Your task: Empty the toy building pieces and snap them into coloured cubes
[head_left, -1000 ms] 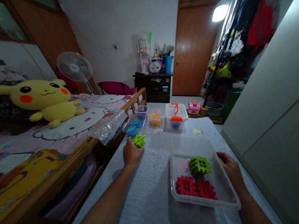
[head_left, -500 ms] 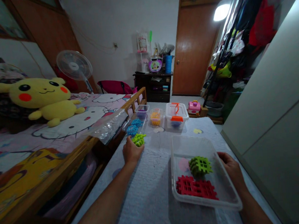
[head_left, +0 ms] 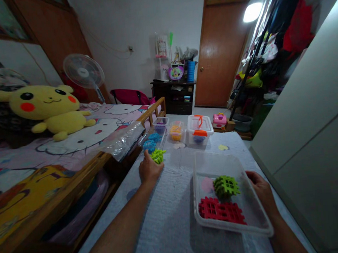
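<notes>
My left hand (head_left: 149,169) reaches forward on the grey table cover, fingers closed around lime green interlocking pieces (head_left: 158,155) beside a small clear box of blue pieces (head_left: 152,140). My right hand (head_left: 260,189) grips the right rim of a clear plastic tray (head_left: 228,161). Inside that tray lie a green block built of grid pieces (head_left: 225,186) and a flat red grid assembly (head_left: 220,210).
Small boxes with purple (head_left: 160,124) and orange pieces (head_left: 176,131) and a lidded clear box with an orange latch (head_left: 199,129) stand at the table's far end. A bed with a wooden rail (head_left: 121,150), a plastic bag (head_left: 124,140) and a yellow plush toy (head_left: 46,110) lie left. A pale cabinet wall (head_left: 307,124) stands right.
My left hand has shifted slightly forward with the lime green pieces. The right hand stays on the tray rim; the view drifted a little.
</notes>
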`<state>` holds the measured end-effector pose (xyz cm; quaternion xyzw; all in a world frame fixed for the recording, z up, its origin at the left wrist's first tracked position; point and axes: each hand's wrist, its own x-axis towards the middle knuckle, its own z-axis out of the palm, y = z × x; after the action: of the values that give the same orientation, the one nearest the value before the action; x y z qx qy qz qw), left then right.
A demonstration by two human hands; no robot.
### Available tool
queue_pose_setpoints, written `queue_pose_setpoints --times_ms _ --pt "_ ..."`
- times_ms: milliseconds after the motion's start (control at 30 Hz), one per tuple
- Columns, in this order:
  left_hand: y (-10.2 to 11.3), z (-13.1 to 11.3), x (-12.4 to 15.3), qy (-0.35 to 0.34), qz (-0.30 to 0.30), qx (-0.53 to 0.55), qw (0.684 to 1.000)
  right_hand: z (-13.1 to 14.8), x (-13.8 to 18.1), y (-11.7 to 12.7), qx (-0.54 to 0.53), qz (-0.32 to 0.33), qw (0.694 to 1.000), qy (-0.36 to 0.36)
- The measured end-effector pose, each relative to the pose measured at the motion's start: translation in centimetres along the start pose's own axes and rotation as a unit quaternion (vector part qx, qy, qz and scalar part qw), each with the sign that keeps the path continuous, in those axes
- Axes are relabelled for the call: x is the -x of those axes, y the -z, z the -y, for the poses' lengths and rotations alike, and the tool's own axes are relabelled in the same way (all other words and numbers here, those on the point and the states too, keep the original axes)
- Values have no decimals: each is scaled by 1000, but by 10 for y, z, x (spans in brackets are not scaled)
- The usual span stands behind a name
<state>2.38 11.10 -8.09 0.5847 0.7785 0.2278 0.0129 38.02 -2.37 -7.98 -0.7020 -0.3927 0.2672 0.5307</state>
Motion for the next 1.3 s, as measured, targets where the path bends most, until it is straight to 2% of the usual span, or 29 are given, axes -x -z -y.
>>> queue_pose_setpoints --times_ms 133,267,400,500,633,767,867,1033,1167,1300 --pt "12 8 10 -31 37 53 997 0 1 0 -1 0 1000 1" --pt "26 17 29 -110 99 116 982 -1 1 -1 -2 5 1000 -2" --pt "28 25 42 -163 132 131 969 -1 1 0 -1 1 1000 3" --pt "24 31 43 -173 134 143 965 -1 1 1 -8 2 1000 -4" --pt "29 33 39 -205 105 142 963 0 1 0 -11 8 999 -35" --pt "47 26 32 -289 83 146 942 1 1 0 2 4 1000 -27" --pt "54 17 28 -346 110 126 923 1 2 0 2 5 1000 -19" --pt "44 13 29 -358 170 92 914 -1 2 0 -18 9 999 -34" --pt "38 13 32 -340 170 97 920 -1 1 -1 -12 8 999 -32" --pt "44 9 34 -325 165 98 926 0 1 -1 -5 5 1000 -26"
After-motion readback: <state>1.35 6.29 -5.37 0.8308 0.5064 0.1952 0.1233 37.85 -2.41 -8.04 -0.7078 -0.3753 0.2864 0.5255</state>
